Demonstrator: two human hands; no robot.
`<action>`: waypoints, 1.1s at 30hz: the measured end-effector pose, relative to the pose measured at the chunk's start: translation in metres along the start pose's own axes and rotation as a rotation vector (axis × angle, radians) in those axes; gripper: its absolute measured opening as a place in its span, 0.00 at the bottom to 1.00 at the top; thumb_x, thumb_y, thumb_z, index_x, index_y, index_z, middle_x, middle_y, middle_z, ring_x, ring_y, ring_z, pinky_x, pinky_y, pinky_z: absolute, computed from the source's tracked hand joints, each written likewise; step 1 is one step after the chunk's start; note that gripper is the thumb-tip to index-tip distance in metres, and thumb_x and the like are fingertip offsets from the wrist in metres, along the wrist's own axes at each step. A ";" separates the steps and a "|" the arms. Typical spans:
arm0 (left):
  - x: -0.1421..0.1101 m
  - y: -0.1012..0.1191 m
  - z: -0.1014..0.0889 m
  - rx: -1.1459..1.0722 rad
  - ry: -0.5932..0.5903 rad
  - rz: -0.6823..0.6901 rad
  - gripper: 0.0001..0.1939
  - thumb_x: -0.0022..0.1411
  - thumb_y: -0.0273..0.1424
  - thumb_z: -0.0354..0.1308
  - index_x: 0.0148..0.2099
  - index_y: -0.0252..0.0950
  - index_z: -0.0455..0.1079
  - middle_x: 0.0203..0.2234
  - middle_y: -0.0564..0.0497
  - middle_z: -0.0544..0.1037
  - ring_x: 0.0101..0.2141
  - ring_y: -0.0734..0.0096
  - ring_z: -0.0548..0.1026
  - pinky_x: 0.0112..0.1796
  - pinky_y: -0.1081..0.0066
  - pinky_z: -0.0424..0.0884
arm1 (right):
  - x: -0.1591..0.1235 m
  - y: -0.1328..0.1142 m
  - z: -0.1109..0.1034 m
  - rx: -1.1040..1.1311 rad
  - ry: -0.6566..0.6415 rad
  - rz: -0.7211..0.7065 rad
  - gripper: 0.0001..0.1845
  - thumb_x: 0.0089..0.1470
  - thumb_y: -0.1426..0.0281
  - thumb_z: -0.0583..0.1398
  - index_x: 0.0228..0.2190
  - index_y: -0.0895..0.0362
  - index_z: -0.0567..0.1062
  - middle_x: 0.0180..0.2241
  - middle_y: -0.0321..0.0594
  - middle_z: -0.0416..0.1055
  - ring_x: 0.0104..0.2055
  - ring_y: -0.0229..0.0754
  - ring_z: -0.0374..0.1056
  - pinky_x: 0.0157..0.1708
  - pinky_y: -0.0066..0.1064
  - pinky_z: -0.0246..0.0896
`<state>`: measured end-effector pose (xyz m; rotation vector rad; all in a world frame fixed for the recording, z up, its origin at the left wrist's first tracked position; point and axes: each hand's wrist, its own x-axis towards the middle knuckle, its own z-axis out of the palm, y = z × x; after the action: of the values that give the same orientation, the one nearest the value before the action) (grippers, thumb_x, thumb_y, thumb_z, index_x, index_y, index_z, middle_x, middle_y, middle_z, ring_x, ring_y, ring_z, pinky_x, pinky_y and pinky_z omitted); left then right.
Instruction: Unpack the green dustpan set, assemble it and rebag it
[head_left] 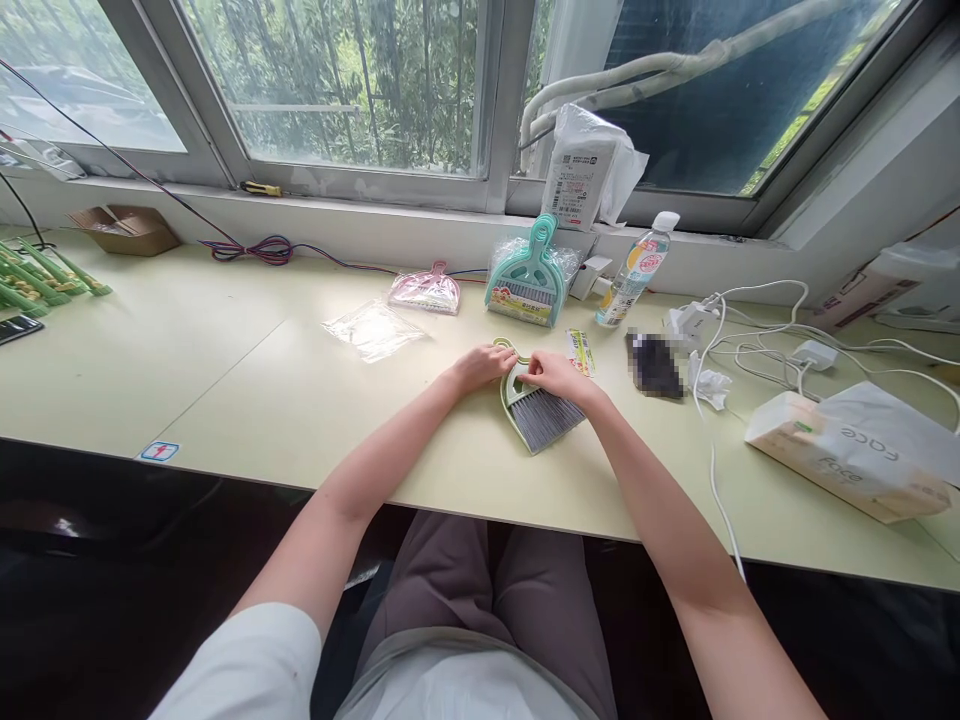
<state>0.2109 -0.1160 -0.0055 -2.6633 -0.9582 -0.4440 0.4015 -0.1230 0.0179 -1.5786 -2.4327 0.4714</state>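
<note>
A small green hand brush (546, 418) with grey bristles lies in its matching light green dustpan (507, 397) on the table before me. My left hand (484, 367) is closed on the dustpan at its handle end, with the fingertips by the looped handle. My right hand (556, 376) has its fingers curled down on the upper part of the brush and hides some of it. Just beyond the right hand lies a printed label card (580, 352). A clear plastic bag (373, 330) lies flat to the left of the hands.
Behind stand teal dustpan sets (527, 283) and a pink wrapped set (426, 291). A bottle (637, 272), a pixelated dark object (655, 365), white cables (776, 345) and a tissue pack (847, 450) are on the right. A cardboard box (127, 230) sits far left.
</note>
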 end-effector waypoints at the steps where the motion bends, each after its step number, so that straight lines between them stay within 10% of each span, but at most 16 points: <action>1: -0.001 0.000 -0.001 -0.017 0.018 0.006 0.11 0.62 0.22 0.50 0.44 0.33 0.70 0.41 0.42 0.76 0.44 0.67 0.75 0.48 0.66 0.67 | -0.001 -0.002 0.000 -0.002 0.010 0.014 0.10 0.48 0.62 0.59 0.27 0.57 0.70 0.27 0.37 0.72 0.31 0.38 0.65 0.30 0.26 0.52; 4: 0.001 0.001 -0.003 -0.111 0.158 -0.077 0.16 0.60 0.22 0.52 0.50 0.35 0.68 0.48 0.42 0.74 0.51 0.64 0.70 0.56 0.59 0.60 | -0.006 -0.008 -0.002 -0.014 0.082 0.063 0.09 0.46 0.63 0.60 0.27 0.57 0.72 0.28 0.39 0.73 0.32 0.39 0.67 0.30 0.26 0.53; 8: 0.013 0.004 -0.009 -0.581 0.353 -0.548 0.26 0.62 0.33 0.53 0.62 0.34 0.57 0.57 0.37 0.64 0.56 0.57 0.65 0.53 0.56 0.63 | -0.012 -0.017 -0.008 0.028 0.296 0.193 0.12 0.47 0.61 0.59 0.29 0.57 0.73 0.29 0.42 0.75 0.33 0.42 0.68 0.31 0.28 0.55; 12: 0.020 0.012 -0.018 -1.373 -0.102 -0.597 0.27 0.65 0.47 0.42 0.58 0.35 0.62 0.47 0.40 0.74 0.44 0.59 0.75 0.40 0.61 0.72 | -0.011 -0.016 -0.016 0.115 0.505 0.276 0.15 0.50 0.58 0.58 0.32 0.56 0.74 0.30 0.43 0.75 0.34 0.43 0.69 0.34 0.30 0.57; 15: 0.016 0.013 -0.021 -1.579 -0.204 -0.509 0.26 0.56 0.44 0.58 0.54 0.38 0.66 0.44 0.46 0.76 0.43 0.61 0.75 0.40 0.66 0.72 | -0.010 0.000 -0.025 0.187 0.533 0.196 0.19 0.56 0.57 0.52 0.33 0.57 0.75 0.29 0.43 0.75 0.33 0.43 0.69 0.37 0.31 0.58; 20: 0.004 -0.016 -0.012 -1.619 0.026 -0.759 0.22 0.51 0.37 0.61 0.49 0.36 0.69 0.39 0.47 0.78 0.39 0.61 0.76 0.37 0.67 0.73 | -0.013 0.056 -0.030 0.022 0.580 0.272 0.20 0.60 0.63 0.48 0.46 0.56 0.73 0.49 0.46 0.72 0.52 0.48 0.64 0.49 0.37 0.56; 24: -0.007 -0.044 -0.001 -1.644 0.334 -0.979 0.20 0.56 0.37 0.57 0.50 0.37 0.66 0.38 0.47 0.77 0.36 0.66 0.76 0.37 0.67 0.75 | -0.010 0.087 -0.017 -0.110 0.203 0.169 0.24 0.60 0.60 0.50 0.56 0.52 0.65 0.64 0.42 0.53 0.66 0.50 0.45 0.58 0.48 0.43; 33: -0.005 -0.039 -0.002 -1.828 0.559 -1.034 0.20 0.53 0.29 0.61 0.49 0.36 0.66 0.42 0.47 0.75 0.38 0.68 0.75 0.35 0.71 0.74 | 0.001 0.067 0.002 -0.140 0.434 0.323 0.15 0.56 0.61 0.55 0.37 0.55 0.78 0.41 0.47 0.76 0.47 0.49 0.66 0.49 0.41 0.50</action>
<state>0.1810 -0.0910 0.0006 -2.0059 -2.2288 -3.2946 0.4570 -0.0974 -0.0088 -1.9069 -1.9326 -0.0049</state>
